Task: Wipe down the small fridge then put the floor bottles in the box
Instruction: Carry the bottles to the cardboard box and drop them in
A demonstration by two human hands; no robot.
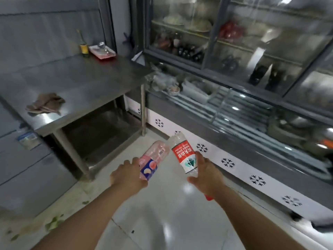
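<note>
Midway through, by the look of it: wiping apparently done, with cloth (pixel 45 104) dropped near the front edge of the steel bench (pixel 86 83); boxing not yet done, no box in view. Left hand (pixel 128 175) gripping pink-labelled bottle (pixel 153 160), right hand (pixel 207 173) gripping red-labelled bottle (pixel 183 156), both held above the floor (pixel 162 222). Long axes tilted, bases away and upward, cap ends at the hands.

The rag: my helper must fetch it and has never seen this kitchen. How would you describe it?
Find the steel table left of the glass-fronted display fridge. The rag lies crumpled near its front left corner. It is brownish, soft cloth, far from the yellow jar and red-and-white trays at the back.
</note>
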